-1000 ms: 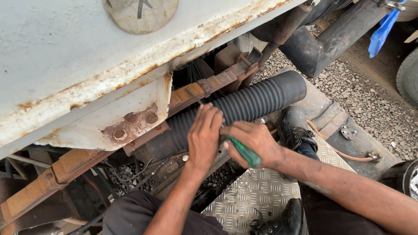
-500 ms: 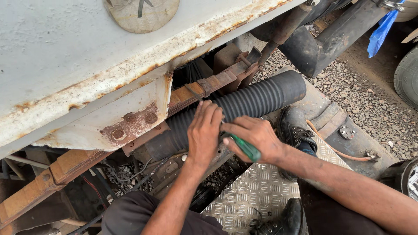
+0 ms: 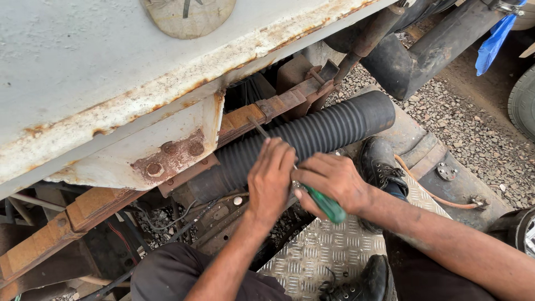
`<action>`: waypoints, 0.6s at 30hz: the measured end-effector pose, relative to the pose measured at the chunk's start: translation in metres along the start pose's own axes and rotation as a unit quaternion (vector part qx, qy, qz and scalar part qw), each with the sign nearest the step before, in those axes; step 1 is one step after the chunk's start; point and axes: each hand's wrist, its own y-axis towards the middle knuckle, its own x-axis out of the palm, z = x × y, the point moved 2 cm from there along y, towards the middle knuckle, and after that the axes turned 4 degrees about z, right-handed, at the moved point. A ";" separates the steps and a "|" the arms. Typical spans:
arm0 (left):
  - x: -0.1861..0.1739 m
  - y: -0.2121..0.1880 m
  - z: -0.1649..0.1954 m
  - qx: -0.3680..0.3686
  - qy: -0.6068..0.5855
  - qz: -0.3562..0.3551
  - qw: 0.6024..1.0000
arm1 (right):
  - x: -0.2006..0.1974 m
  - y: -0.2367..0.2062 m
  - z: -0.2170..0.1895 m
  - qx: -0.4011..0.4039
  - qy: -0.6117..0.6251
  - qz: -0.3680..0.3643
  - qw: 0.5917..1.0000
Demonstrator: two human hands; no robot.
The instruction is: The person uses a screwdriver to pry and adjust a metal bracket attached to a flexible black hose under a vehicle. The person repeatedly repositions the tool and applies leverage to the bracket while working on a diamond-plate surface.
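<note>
A black ribbed rubber hose (image 3: pixel 329 129) runs slantwise under the rusty white vehicle body (image 3: pixel 111 83). My right hand (image 3: pixel 329 181) grips a screwdriver with a green handle (image 3: pixel 326 205); its metal shaft (image 3: pixel 257 127) points up and left over the hose toward a rusty leaf spring (image 3: pixel 267 108). My left hand (image 3: pixel 270 181) lies flat over the hose and the shaft, fingers curled on them, just left of my right hand.
A diamond-plate metal sheet (image 3: pixel 317 256) lies under my arms, with black shoes (image 3: pixel 379 164) on it. Gravel (image 3: pixel 473 134) covers the ground to the right, beside a dark metal cylinder (image 3: pixel 423 56), a tyre (image 3: pixel 524 100) and a blue rag (image 3: pixel 493 42). Wires (image 3: pixel 167 223) hang below the frame.
Both hands have stayed on the hose. My right hand has shifted slightly with the screwdriver handle, which now angles lower right.
</note>
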 end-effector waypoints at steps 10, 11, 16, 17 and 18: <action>0.005 0.006 -0.004 -0.001 0.001 -0.016 1.000 | 0.000 0.000 0.003 0.033 0.006 0.014 0.999; 0.005 0.003 -0.003 -0.003 -0.001 -0.016 1.000 | -0.001 -0.001 0.002 0.024 0.010 0.005 1.000; 0.007 0.002 -0.006 -0.005 -0.003 -0.025 1.000 | 0.001 -0.002 0.006 0.047 0.025 -0.002 0.999; 0.008 0.005 -0.010 -0.002 0.007 -0.032 0.999 | 0.003 -0.001 0.007 0.056 0.025 0.003 0.998; 0.009 0.007 -0.013 -0.001 0.009 -0.030 1.000 | 0.005 0.000 0.009 0.064 0.026 0.009 0.998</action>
